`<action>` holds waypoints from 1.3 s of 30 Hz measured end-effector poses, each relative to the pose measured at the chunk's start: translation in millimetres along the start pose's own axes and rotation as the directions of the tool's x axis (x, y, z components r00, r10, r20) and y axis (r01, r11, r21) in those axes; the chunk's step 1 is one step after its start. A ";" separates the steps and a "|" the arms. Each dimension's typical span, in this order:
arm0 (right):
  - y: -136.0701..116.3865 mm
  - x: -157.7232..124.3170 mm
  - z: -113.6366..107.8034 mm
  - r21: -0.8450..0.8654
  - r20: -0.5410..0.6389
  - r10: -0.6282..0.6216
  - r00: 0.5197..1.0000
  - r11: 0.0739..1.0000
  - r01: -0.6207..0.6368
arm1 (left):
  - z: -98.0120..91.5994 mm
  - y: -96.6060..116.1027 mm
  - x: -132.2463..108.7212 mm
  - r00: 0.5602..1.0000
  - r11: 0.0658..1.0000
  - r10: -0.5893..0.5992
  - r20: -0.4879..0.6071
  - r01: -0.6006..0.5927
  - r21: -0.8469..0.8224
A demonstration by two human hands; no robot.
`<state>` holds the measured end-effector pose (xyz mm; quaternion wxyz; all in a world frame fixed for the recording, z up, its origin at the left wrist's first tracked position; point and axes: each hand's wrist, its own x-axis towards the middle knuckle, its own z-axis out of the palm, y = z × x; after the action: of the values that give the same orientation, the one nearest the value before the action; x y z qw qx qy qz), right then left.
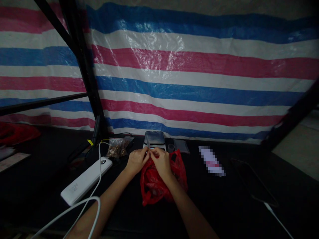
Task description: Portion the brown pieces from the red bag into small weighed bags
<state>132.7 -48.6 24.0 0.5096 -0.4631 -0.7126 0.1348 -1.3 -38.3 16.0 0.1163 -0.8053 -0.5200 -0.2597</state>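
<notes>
My left hand [136, 161] and my right hand [161, 163] meet at the fingertips, both pinched closed. Between them a small clear plastic bag [148, 139] stands up edge-on, thin and hard to make out. Below and around my right hand lies an open red plastic bag [179, 171]; its contents are too dark to tell. Just beyond my fingers sits a small digital scale [154, 137], its front partly hidden by my hands. Small clear bags filled with brown bits [116, 148] lie to the left of the scale.
Right of the scale are a small round clear container [170, 147] and a stack of flat clear bags [181, 146]. A white power bank [86, 181] with a white cable lies at left. A blurred-out item [211, 161] and a dark phone [254, 182] lie at right.
</notes>
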 end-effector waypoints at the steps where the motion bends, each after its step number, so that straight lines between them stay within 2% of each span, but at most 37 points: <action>1: -0.4 0.2 -0.4 0.000 0.007 -0.010 1.000 1.000 0.010 | 0.3 -1.0 -0.1 1.000 1.000 0.008 0.002 -0.008 0.000; 5: -0.7 1.1 0.5 0.056 0.001 0.006 1.000 0.998 -0.006 | 1.7 -3.3 -0.5 0.999 0.999 0.045 0.001 -0.045 -0.017; 11: 7.1 4.2 4.1 0.190 -0.019 0.080 0.997 0.979 -0.075 | 1.9 -3.8 -0.8 0.994 0.997 0.074 -0.079 -0.077 -0.031; 17: 19.3 10.1 -6.4 0.077 -0.165 0.138 0.977 0.989 -0.126 | -2.8 3.9 -3.7 0.992 0.998 0.063 -0.105 -0.065 -0.008; 24: -1.8 0.5 -5.6 -0.033 -0.043 -0.046 0.998 0.998 0.045 | -1.9 9.6 -2.6 0.991 0.991 -0.120 -0.063 0.116 -0.070; 31: -0.2 -0.5 -7.2 -0.201 -0.043 -0.023 0.999 0.979 0.014 | -0.9 10.2 -3.2 0.999 0.983 -0.009 -0.040 0.001 -0.184; 36: 4.3 -0.5 -8.3 -0.333 -0.043 -0.058 0.997 0.942 0.040 | -1.4 11.6 -2.5 0.998 0.990 -0.048 -0.042 0.042 -0.135; 39: 2.8 -2.3 -7.6 -0.350 -0.015 -0.098 0.995 0.933 0.087 | -1.5 11.2 -1.7 0.997 0.994 -0.081 -0.021 0.079 -0.069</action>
<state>140.8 -51.1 24.1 0.4364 -0.5143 -0.7379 -0.0252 7.8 -45.2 17.3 0.0845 -0.7843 -0.5413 -0.2911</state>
